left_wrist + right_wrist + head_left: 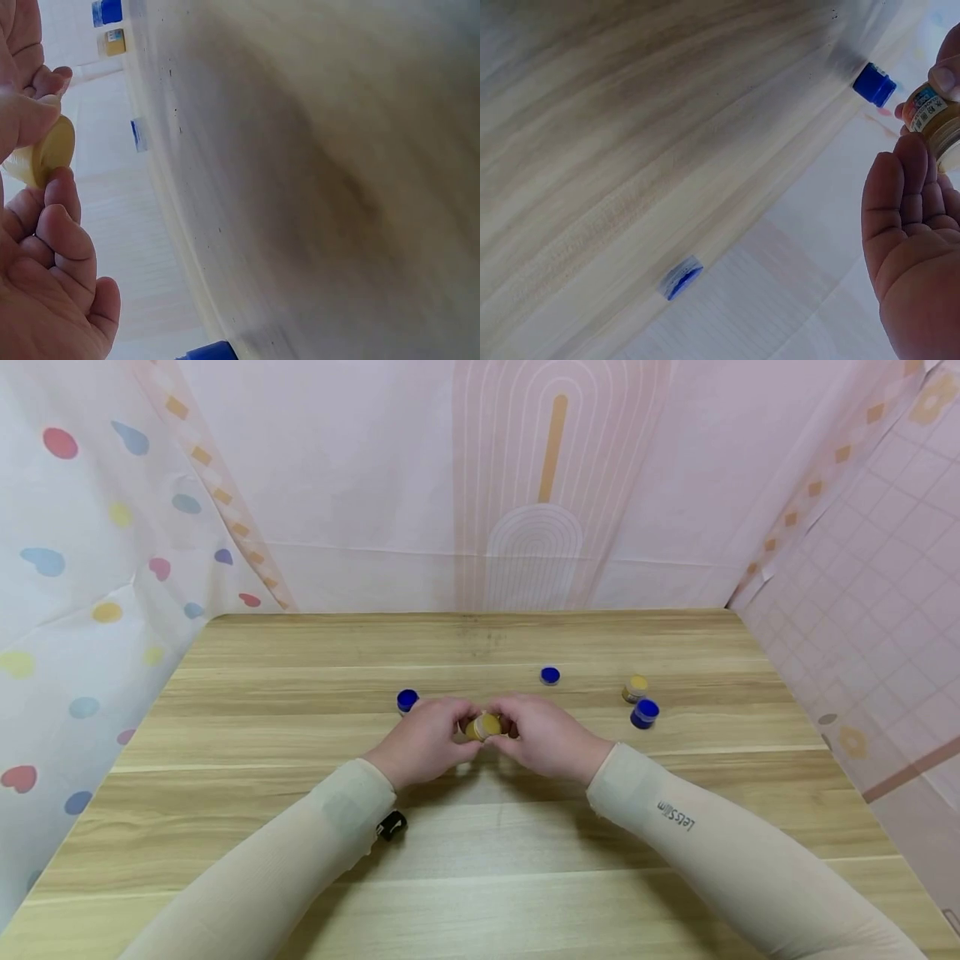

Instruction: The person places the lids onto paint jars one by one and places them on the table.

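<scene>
A small yellow paint jar [483,727] is held above the table between both hands, its round end tilted toward the right. My left hand [427,739] grips the jar's body from the left with thumb and fingers. From the other side, my right hand [551,735] pinches the clear-rimmed lid end. The right wrist view shows a printed label on the jar [926,111]. Just beyond the left hand stands a blue paint jar [407,700], its bare neck visible in the right wrist view. Fingers hide part of the yellow jar.
A flat blue lid with a clear rim [550,675] lies farther back on the wooden table [487,877]. At the right stand another yellow paint jar [635,687] and another blue paint jar [645,714], close together. Patterned cloth [360,485] hangs behind the table.
</scene>
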Available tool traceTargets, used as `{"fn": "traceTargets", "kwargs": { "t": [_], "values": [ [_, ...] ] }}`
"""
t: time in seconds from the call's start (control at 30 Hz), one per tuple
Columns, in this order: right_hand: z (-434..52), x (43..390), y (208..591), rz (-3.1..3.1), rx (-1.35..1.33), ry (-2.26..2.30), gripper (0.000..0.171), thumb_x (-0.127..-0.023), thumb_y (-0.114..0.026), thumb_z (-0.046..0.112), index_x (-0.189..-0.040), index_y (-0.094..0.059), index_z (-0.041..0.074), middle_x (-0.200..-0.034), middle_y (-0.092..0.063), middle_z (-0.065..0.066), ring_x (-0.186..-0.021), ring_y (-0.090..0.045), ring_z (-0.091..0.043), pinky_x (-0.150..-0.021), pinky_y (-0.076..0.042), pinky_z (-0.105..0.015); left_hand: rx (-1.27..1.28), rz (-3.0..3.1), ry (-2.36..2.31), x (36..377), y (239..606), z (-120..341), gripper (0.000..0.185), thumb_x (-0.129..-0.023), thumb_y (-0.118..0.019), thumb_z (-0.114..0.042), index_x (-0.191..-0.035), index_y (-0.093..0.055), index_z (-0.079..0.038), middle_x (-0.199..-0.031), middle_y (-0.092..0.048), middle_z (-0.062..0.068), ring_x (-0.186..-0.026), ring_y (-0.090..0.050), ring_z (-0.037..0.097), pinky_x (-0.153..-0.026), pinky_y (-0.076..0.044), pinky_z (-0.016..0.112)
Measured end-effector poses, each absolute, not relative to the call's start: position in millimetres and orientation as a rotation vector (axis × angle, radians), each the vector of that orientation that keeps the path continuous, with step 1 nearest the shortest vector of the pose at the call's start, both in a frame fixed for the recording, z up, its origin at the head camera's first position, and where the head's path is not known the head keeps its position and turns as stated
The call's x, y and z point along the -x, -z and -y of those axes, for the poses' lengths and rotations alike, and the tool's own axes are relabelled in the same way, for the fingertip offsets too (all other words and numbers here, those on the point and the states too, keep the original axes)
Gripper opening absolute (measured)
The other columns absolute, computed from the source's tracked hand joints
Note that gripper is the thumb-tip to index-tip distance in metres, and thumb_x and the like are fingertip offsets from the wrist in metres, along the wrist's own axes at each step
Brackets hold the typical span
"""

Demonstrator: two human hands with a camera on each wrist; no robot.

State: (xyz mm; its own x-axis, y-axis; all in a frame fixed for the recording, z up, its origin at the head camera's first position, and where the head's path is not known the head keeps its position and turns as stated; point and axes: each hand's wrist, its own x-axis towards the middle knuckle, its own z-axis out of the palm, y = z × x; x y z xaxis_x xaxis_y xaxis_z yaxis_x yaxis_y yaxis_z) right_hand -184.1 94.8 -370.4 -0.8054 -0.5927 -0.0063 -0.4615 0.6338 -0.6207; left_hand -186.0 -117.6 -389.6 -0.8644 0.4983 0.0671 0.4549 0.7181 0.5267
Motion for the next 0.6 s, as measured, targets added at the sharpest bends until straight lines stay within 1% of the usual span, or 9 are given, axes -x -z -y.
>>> {"fn": "traceTargets", "kwargs": {
  "t": [0.1, 0.17, 0.27, 0.4, 0.6],
  "values": [
    [-95.9, 184.5, 371.5, -2.646, 0.847, 0.931, 0.038, -0.098, -0.078, 0.023, -0.131, -0.067, 0.009, -0.105, -0.071, 0.001, -0.094, -0.065, -0.014, -0.084, -0.056, -0.030, -0.804, -2.843, -0.825, 185.7, 390.0, 117.4, 0.018, -0.092, -0.080, -0.023, -0.107, -0.072, -0.016, -0.094, -0.071, -0.009, -0.084, -0.062, 0.011, -0.096, -0.046, 0.042],
    [-97.1, 184.6, 372.2, -2.664, 0.870, 0.922, 0.046, -0.096, -0.079, 0.022, -0.136, -0.064, 0.006, -0.111, -0.072, -0.002, -0.100, -0.067, -0.018, -0.089, -0.057, -0.033, -0.814, -2.849, -0.817, 185.4, 389.9, 117.4, 0.019, -0.092, -0.081, -0.023, -0.106, -0.072, -0.016, -0.093, -0.071, -0.009, -0.084, -0.062, 0.011, -0.101, -0.043, 0.044],
    [-98.6, 184.6, 371.9, -2.689, 0.917, 0.901, 0.054, -0.095, -0.080, 0.017, -0.142, -0.060, 0.004, -0.119, -0.072, -0.006, -0.107, -0.069, -0.024, -0.094, -0.057, -0.037, -0.826, -2.863, -0.802, 185.5, 390.2, 117.5, 0.020, -0.091, -0.082, -0.024, -0.107, -0.072, -0.015, -0.093, -0.071, -0.009, -0.083, -0.062, 0.011, -0.102, -0.042, 0.044],
    [-100.0, 184.6, 371.6, -2.693, 0.964, 0.903, 0.049, -0.094, -0.079, 0.012, -0.140, -0.062, 0.007, -0.125, -0.071, -0.006, -0.108, -0.068, -0.025, -0.096, -0.057, -0.037, -0.823, -2.864, -0.801, 185.9, 390.8, 117.4, 0.020, -0.091, -0.082, -0.024, -0.106, -0.071, -0.015, -0.093, -0.071, -0.009, -0.083, -0.063, 0.012, -0.101, -0.043, 0.044],
    [-100.7, 184.6, 372.0, -2.681, 0.981, 0.929, 0.046, -0.094, -0.079, 0.010, -0.137, -0.065, 0.011, -0.129, -0.071, -0.004, -0.110, -0.067, -0.022, -0.098, -0.056, -0.037, -0.819, -2.859, -0.801, 186.5, 391.8, 117.4, 0.019, -0.091, -0.082, -0.024, -0.104, -0.071, -0.016, -0.092, -0.070, -0.010, -0.084, -0.063, 0.013, -0.102, -0.042, 0.044]
  ]
}}
